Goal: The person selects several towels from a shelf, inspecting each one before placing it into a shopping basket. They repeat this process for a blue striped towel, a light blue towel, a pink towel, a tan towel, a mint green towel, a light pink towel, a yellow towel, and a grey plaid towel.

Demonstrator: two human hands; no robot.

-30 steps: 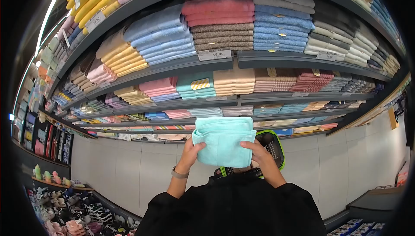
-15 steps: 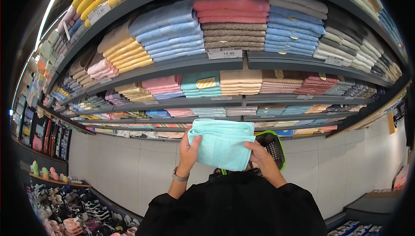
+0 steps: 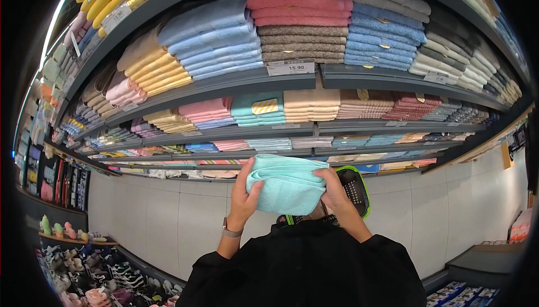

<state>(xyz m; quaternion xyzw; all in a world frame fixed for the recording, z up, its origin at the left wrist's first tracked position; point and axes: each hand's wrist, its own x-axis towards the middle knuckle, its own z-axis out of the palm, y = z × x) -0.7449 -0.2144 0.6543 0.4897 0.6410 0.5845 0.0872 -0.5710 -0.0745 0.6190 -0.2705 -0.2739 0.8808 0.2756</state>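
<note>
- Your left hand grips the left edge of the folded mint-green towel, thumb pressed on its face and fingers wrapped behind it.
- Your right hand is closed on the towel's right edge, fingers curled over the top corner.
- The towel sits between your two hands, held up in front of your chest, with its folded layers showing along the upper edge.
- Just right of the towel, and partly behind your right hand, is a black shopping basket with a bright green rim; it looks to hang at your right arm, though how it is carried is hidden.
- A watch with a light strap sits on your left wrist, below the towel.
- Your black sleeves fill the frame under the towel.
- Above the towel rise grey shelves packed with stacks of folded towels: a teal stack and a beige stack almost straight above it, pink and brown ones higher up.
- A price tag reading 15.90 is clipped to the shelf edge well above the towel.
- Far to the lower left of the towel, racks hold slippers.
</note>
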